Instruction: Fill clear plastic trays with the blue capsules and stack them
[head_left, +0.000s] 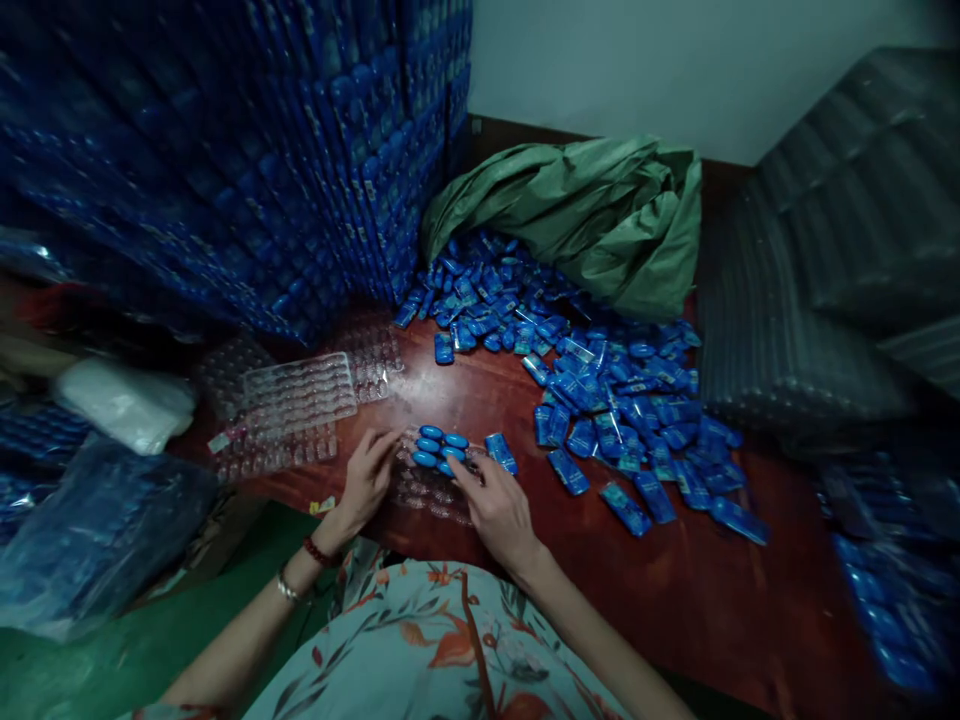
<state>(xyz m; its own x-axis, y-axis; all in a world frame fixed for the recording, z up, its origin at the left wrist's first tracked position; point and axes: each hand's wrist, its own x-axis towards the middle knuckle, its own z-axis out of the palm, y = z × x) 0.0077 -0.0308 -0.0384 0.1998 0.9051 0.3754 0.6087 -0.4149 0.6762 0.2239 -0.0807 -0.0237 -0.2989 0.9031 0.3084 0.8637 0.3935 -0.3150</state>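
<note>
In front of my body lies a clear plastic blister tray (431,497) with rounded pockets. Several blue oval packets (429,446) sit in the upper part of it, in short rows. My left hand (369,478) grips the tray's left edge, fingers bent toward the packets. At the lower right packet, my right hand (496,506) has its thumb and fingertips closed on it. The other fingers of that hand curl over the tray's right side. A single wrapped blue packet (501,453) rests just beyond the right hand.
A large heap of wrapped blue packets (585,385) spills from a green sack (577,215) across the reddish table (465,395). More clear trays (300,393) lie to the left. Filled blue trays (352,170) are stacked high behind, and stacked trays (795,300) stand at the right.
</note>
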